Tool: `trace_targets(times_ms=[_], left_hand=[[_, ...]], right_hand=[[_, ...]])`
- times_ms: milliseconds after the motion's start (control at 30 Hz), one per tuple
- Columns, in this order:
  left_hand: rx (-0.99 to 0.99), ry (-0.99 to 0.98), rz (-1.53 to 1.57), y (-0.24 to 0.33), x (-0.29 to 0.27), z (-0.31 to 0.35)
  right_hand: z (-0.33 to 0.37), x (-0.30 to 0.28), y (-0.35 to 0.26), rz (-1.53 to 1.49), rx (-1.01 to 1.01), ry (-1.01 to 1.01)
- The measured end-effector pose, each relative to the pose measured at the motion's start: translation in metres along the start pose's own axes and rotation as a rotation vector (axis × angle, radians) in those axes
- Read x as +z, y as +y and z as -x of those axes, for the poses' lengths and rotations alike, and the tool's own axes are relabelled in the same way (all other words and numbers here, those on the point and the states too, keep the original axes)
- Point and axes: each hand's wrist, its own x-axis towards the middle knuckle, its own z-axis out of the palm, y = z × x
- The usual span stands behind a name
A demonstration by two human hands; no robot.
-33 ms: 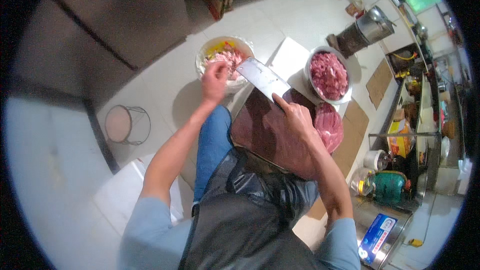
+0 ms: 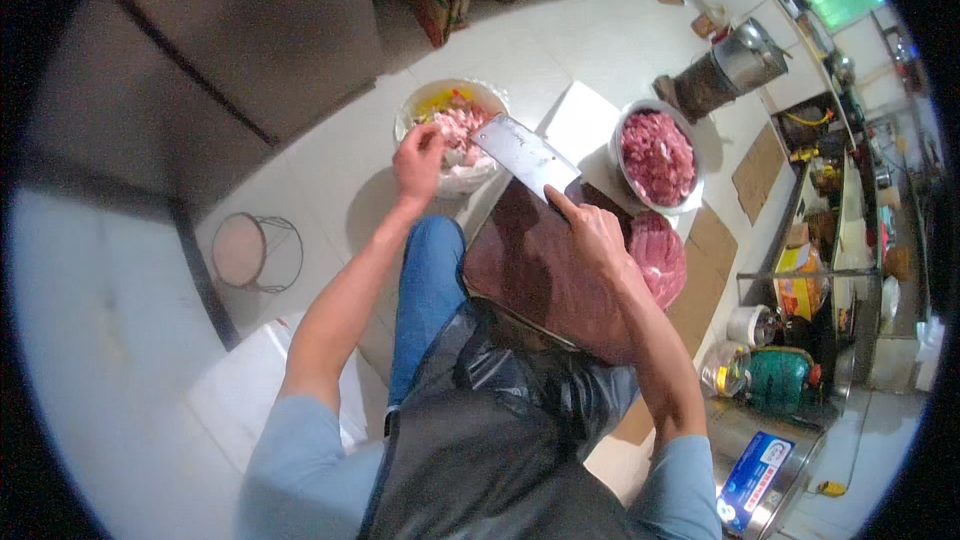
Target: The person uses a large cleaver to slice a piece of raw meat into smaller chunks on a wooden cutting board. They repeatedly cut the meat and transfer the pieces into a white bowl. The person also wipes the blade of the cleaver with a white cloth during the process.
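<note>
My right hand grips a cleaver by its handle. Its broad blade points up and left, over the far edge of a dark reddish cutting board. My left hand is at the near left rim of a bag-lined bin; its fingers are curled together, and anything between them is too small to make out. Pale meat scraps lie in the bin beside yellow and red bits. A large piece of raw meat rests at the board's right side, partly behind my right forearm.
A metal bowl of cut meat stands beyond the board, with a white panel to its left. Left of me is a round stool near a brown cabinet. Crowded shelving runs along the right; flattened cardboard lies on the floor.
My left hand has drawn back slightly to the left from over the scraps, its fingers closer in. The cleaver stays almost where it was, in my right hand.
</note>
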Motion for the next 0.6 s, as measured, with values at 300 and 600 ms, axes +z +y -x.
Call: trace_targets(times_ms=[300,600], left_hand=[[-0.772,-0.447,0.633,-0.035,-0.008,-0.048],[-0.813,-0.407,0.842,-0.029,0.012,-0.07]], right_hand=[[-0.034,-0.023,-0.012,0.149,-0.051,0.072],[-0.016,-0.038,-0.012,0.194,-0.08,0.063]])
